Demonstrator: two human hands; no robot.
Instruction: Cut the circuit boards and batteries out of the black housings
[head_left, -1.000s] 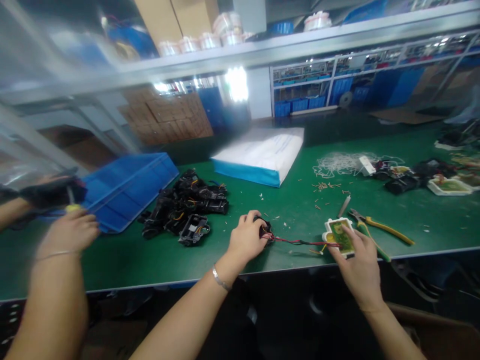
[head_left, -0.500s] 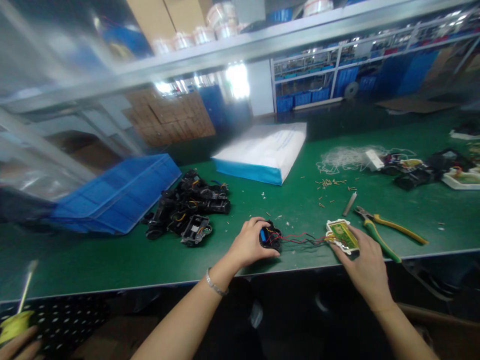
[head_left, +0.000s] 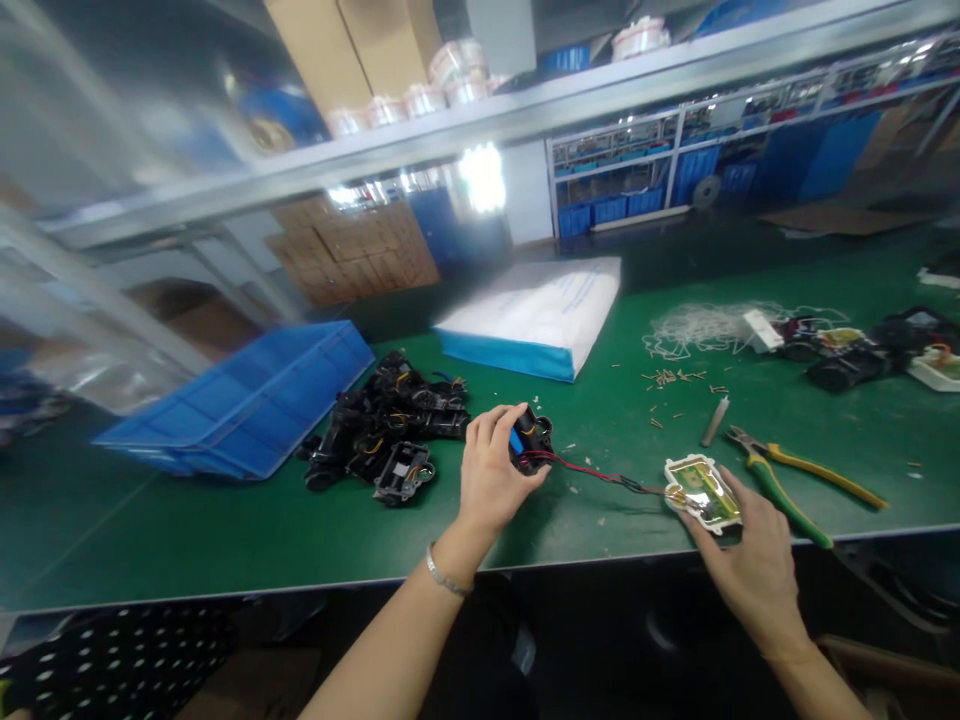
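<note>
My left hand (head_left: 491, 462) is wrapped round a black plastic housing (head_left: 535, 432) with a blue part inside, tilted and lifted a little off the table. Red and black wires (head_left: 600, 474) run from it to a white-framed circuit board (head_left: 703, 490) with a yellow-green face. That board is gripped at its edges between the thumb and fingers of my right hand (head_left: 754, 545), close to the table's front edge. Right of this hand lie pliers (head_left: 784, 475) with green and yellow handles. Behind the board is a small grey-white tube (head_left: 715, 421).
A heap of black housings (head_left: 397, 410) lies left of my hands, beside a tilted blue bin (head_left: 247, 400). A white and blue package (head_left: 532, 315) sits further back. Loose screws (head_left: 671, 378), tangled clear string (head_left: 701, 328) and more black assemblies (head_left: 851, 355) lie on the right.
My left hand has raised and tilted the black housing, and the wires hang closer together. My right hand still holds the board. The other person's hand with a yellow-handled tool has left the lower left.
</note>
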